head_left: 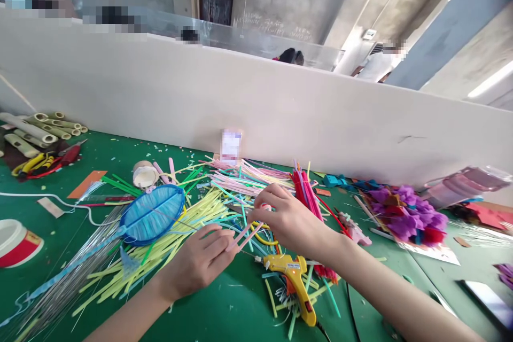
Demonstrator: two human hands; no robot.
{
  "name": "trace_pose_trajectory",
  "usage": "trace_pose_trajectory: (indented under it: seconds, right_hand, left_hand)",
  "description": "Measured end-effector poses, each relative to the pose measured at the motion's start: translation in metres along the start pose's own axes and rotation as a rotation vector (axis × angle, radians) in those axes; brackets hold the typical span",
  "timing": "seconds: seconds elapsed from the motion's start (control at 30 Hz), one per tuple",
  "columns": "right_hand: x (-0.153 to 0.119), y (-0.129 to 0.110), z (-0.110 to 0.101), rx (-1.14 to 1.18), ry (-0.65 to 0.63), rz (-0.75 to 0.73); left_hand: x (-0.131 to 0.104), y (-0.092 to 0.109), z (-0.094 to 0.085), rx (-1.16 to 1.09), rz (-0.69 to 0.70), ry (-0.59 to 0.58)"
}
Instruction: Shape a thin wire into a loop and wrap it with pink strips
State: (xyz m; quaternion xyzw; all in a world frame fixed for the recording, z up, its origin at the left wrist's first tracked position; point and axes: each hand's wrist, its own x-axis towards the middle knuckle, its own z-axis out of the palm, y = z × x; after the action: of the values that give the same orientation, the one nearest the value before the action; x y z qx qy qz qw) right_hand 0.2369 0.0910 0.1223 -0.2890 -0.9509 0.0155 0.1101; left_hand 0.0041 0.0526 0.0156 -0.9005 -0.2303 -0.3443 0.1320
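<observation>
My left hand (200, 262) is closed, its fingertips pinching one end of two thin pink strips (249, 236). The other end of these strips reaches the closed fingers of my right hand (276, 211), a little higher and to the right. A small red and white piece (264, 207) shows by the right fingers; whether they hold it is unclear. Just below my right hand lies a yellow hot glue gun (290, 272), its nozzle toward the left. A blue leaf-shaped piece (152, 214) with a dark blue rim lies left of my hands, over a spread of yellow-green strips (116, 278).
Pink strips (236, 179) and a red bundle (306, 192) lie behind my hands. Purple crumpled paper flowers (404, 214) are at right, with a pinkish clear bottle (467, 187). Bamboo tubes (44, 131), pliers (36, 163) and a red-white tub (18, 243) stand left. A white partition (160, 85) borders the table.
</observation>
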Motion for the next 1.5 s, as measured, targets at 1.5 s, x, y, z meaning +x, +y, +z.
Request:
trace_pose_trajectory:
  seconds: [1.5]
  right_hand:
    - [-0.005,-0.063,0.044,2.172,0.002,0.679]
  left_hand:
    - [0.033,-0.013,-0.023,0.078,-0.127,0.158]
